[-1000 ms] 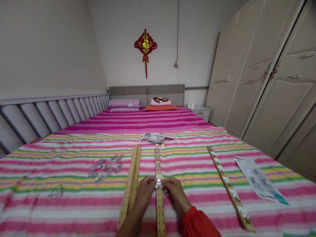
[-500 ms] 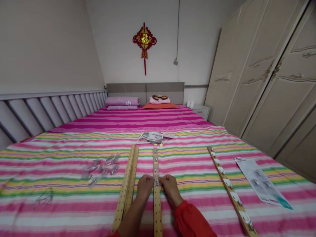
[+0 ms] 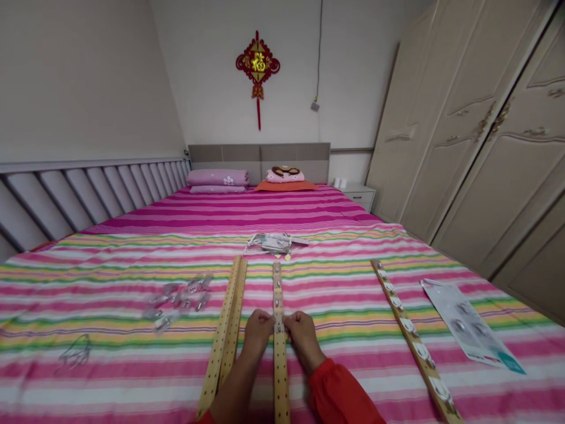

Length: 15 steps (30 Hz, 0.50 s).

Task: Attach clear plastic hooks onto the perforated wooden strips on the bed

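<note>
Left hand [image 3: 257, 333] and right hand [image 3: 304, 337] meet over a bed [image 3: 265, 215] whose near part is covered by a striped cloth [image 3: 145, 377]. Two perforated wooden strips [image 3: 222, 330] lie just left of them, and a strip lined with white-backed pieces [image 3: 432, 373] lies well apart on the right. Between the hands, lengthwise, is the middle strip [image 3: 281, 377], with three small fittings [image 3: 278, 284] towards its far end. Nearer sits one more metal fitting [image 3: 279, 328]; each hand's thumb and forefinger are drawn narrowly together, appearing to pinch its opposite edges. Setting that piece in line seems the present step; next, it likely calls for keeping it square and pressing evenly.
</note>
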### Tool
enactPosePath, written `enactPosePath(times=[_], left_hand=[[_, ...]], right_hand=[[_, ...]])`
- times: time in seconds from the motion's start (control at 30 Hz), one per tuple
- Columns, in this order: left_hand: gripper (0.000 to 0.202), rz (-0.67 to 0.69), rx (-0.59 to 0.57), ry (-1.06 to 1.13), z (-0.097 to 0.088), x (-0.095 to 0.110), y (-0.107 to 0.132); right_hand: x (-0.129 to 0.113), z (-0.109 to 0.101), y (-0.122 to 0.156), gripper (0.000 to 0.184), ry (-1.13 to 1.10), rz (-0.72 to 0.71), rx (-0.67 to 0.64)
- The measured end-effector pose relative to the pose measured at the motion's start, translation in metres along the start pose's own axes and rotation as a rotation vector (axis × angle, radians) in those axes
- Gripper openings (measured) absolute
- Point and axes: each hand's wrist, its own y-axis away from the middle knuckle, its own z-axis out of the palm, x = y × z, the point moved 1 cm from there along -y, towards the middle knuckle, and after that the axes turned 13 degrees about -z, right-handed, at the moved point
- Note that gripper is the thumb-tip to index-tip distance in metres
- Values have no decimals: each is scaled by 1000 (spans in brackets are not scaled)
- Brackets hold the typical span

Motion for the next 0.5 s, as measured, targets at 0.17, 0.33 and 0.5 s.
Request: enactPosePath(times=[0.17,0.33,0.5], left_hand=[[14,66,-82,18,-1,-3,1],[32,75,-152,-11,-4,-4,9],[43,71,-205,-16,-6,-3,11]], right_hand=[[-5,0,4,25,1,-10,54],[-17,-3,13,15,-41,-7,25],[-25,-4,18,17,-88,23,-11]])
